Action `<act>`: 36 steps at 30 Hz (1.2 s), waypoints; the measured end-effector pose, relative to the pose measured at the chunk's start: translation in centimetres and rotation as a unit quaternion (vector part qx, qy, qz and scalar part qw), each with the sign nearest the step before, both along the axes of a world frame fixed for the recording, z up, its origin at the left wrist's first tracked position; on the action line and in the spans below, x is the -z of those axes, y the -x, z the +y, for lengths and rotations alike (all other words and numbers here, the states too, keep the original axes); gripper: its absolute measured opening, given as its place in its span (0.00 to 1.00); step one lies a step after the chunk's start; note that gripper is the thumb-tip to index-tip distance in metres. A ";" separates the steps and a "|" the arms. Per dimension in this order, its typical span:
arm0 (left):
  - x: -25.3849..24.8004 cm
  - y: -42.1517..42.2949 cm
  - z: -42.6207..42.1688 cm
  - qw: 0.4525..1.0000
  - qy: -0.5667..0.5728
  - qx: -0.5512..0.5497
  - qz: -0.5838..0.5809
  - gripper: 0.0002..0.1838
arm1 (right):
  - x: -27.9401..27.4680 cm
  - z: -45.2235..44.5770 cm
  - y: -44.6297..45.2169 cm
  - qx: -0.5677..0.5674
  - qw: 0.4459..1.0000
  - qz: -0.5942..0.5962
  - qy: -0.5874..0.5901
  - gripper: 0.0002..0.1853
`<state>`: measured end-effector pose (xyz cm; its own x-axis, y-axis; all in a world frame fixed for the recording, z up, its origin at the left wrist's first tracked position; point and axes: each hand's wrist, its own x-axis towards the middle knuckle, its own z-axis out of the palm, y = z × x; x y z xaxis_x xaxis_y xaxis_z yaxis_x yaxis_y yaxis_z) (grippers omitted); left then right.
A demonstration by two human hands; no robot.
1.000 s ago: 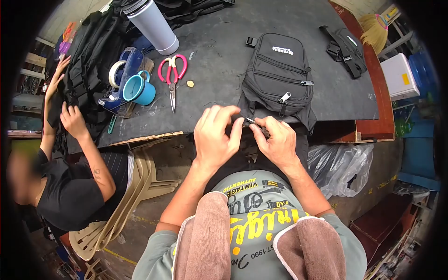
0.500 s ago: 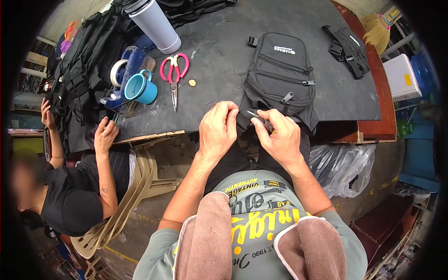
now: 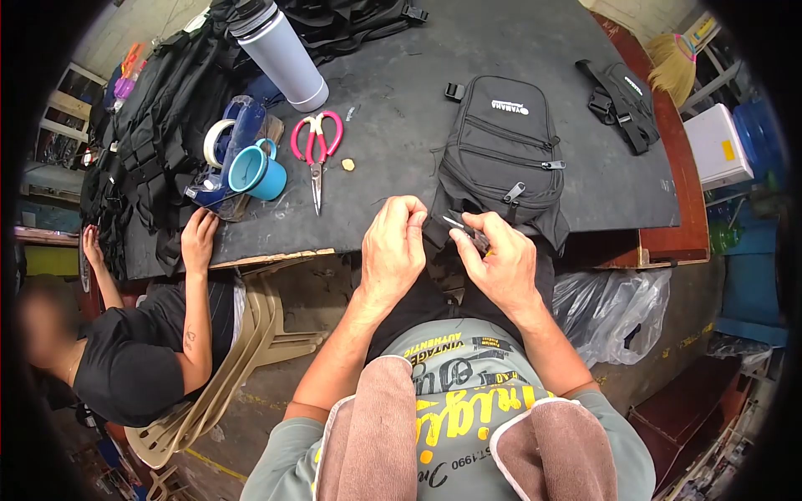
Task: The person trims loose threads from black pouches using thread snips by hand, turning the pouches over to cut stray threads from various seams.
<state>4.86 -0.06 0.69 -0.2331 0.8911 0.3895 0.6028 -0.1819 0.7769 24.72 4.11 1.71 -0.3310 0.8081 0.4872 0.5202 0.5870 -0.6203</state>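
A black backpack-style bag (image 3: 501,138) with white YAMAHA lettering and several zips lies on the dark table in front of me. At its near end, my left hand (image 3: 394,242) is closed in a pinch beside a black strap (image 3: 436,227); what lies between the fingertips is too small to make out. My right hand (image 3: 499,257) grips a small pointed metal tool (image 3: 454,223), its silver tip directed at the left fingertips. Most of the tool is hidden by the fingers. Pink-handled scissors (image 3: 317,159) rest farther left, apart from both hands.
On the table (image 3: 380,108) stand a grey-blue tumbler (image 3: 288,63), a turquoise mug (image 3: 261,173) and a tape dispenser (image 3: 242,125). Black bags (image 3: 154,125) are heaped left, where a co-worker (image 3: 142,351) sits. Another small black bag (image 3: 625,104) lies right.
The view has tilted slightly, so table items sit lower in it. My hands keep nearly the same pose at the bag's end. The co-worker's hands have shifted slightly at the table edge.
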 end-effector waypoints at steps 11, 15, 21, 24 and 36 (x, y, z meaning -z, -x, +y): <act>-0.6 -0.5 0.7 0.991 -0.022 0.011 0.133 0.09 | -1.1 -0.4 -0.4 0.008 0.999 0.026 0.040 0.13; 0.2 -0.5 0.6 0.997 0.011 -0.007 0.073 0.05 | -0.8 -0.3 0.1 -0.001 1.000 0.023 0.013 0.11; 1.4 -0.5 0.6 0.996 -0.023 -0.008 0.086 0.06 | 0.5 0.0 0.7 -0.008 1.000 0.008 0.017 0.09; 1.4 -0.6 0.6 0.996 -0.025 -0.007 0.091 0.06 | 0.7 -0.1 1.1 0.000 0.999 0.009 0.032 0.09; 1.5 -0.6 0.6 0.996 -0.025 -0.011 0.090 0.06 | 0.9 0.1 1.0 -0.007 0.999 0.019 0.034 0.10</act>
<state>5.43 0.51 -0.84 -0.1749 0.8646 0.4709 0.7359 -0.2029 0.6460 23.71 4.17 0.84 -0.3246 0.8357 0.4429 0.4880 0.5491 -0.6785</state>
